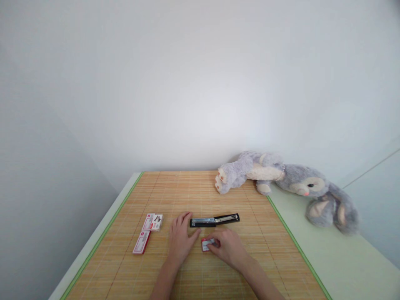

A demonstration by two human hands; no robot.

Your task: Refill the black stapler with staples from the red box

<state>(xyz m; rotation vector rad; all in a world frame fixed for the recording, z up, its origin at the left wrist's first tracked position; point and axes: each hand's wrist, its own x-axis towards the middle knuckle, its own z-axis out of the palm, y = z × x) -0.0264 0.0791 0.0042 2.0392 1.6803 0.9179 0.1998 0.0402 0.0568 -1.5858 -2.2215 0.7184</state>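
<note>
Bamboo matting (pixel 140 279) covers most of the table (pixel 353 266) in the head view, giving the small things a flat bed. A black stapler (pixel 203 223) lies opened out lengthwise, its metal channel facing up, which leaves the inside easy to reach. The left hand (pixel 181 235) rests loosely spread around its left end, gripping nothing, perhaps to steady it; contact is unclear. Just nearer the person, the right hand (pixel 229 246) pinches the right end of a small red-edged box (pixel 204 245), probably by fingertips because it is so slight. Farther left, a white carton (pixel 156 222) and pink-labelled boxes (pixel 141 242) sit together, out of the hands' way. A plush rabbit (pixel 265 171) lies along the back.
</note>
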